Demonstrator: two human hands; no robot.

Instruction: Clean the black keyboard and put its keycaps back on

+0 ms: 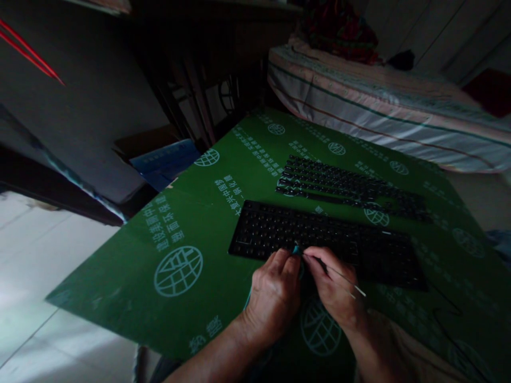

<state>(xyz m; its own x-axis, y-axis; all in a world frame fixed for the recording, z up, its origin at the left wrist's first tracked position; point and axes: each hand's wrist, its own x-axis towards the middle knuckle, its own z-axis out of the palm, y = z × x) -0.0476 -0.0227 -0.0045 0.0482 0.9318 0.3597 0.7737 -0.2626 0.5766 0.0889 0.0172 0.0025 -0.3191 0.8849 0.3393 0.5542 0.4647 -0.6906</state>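
Head view: a person's left hand (pixel 277 292) and right hand (pixel 333 279) meet at the near edge of a black keyboard (pixel 331 231), which lies flat and slightly aslant on a green printed surface (pixel 131 298). From my distant station I see the left fingers closed in a pinch on a small teal piece (pixel 296 249), while the right thumb and forefinger grip a slender tool (pixel 347 279) whose pale ends jut out behind the hand; whether it is one shaft or two, I cannot tell. Beyond the keyboard, dark rows of what look like loose keycaps (pixel 339 186) are spread on the same surface, and a black cable (pixel 447 311) trails off at the right. A striped bed cover (pixel 383 119) shows behind.

I judge the teal piece light and probably soft; its material is too small to make out, and a fingertip pinch near its base would leave the tip free. The tool looks feather-light and thin enough to bend, so I would hold it close to its working end. The keyboard I take for a light, stiff plastic slab, apt to slide on the smooth surface when pushed; I would steady it by its outer frame, at the short ends, and spare the fragile key mounts. The loose pieces, I reckon, would scatter at a brush of the wrist and are best lifted singly by their sides.
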